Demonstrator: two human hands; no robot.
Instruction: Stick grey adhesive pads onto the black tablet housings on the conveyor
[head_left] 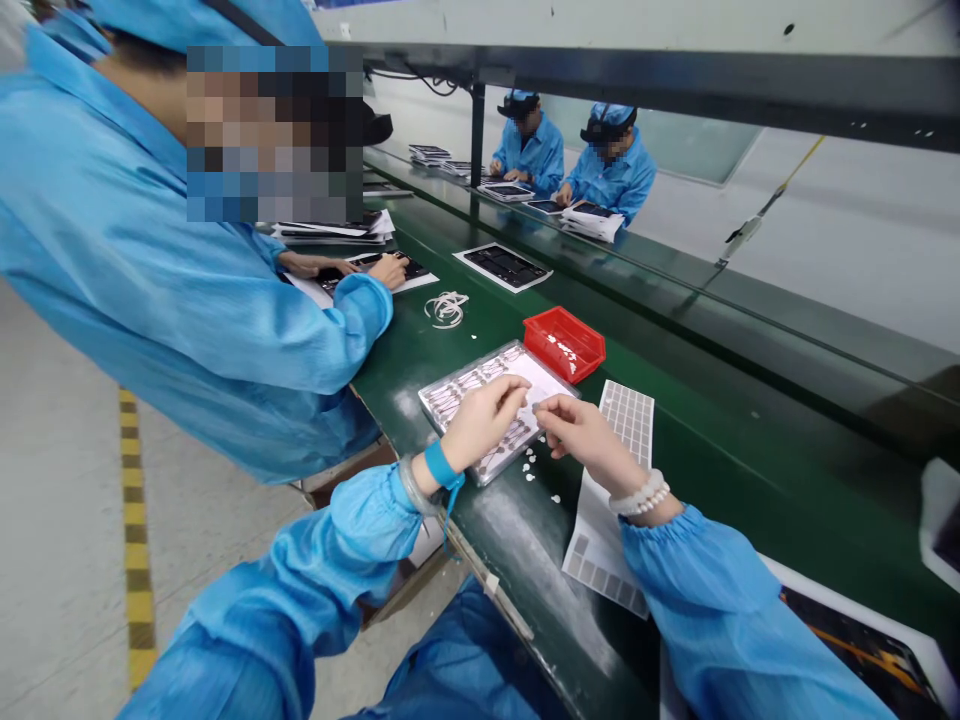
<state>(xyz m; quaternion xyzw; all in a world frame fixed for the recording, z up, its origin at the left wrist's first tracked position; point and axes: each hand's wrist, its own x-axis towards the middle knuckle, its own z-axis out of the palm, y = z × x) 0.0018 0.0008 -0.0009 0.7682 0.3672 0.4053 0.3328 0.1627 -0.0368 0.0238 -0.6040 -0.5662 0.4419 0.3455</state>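
- The left hand (484, 418) and the right hand (581, 432) are close together, a little apart, over a flat, clear plastic tray (546, 372).
- Both hands have bent fingers with the tips close to the thumb. I can't tell if they pinch anything.
- The tray sits on the long green table (720, 450), with rows of small grey and pinkish parts in it.
- A red plastic bin (590, 362) with white bits inside is just behind the tray.
- A long white sheet with grey squares (598, 512) lies partly under the right arm.
- Tiny white round bits (556, 498) lie near the tray.
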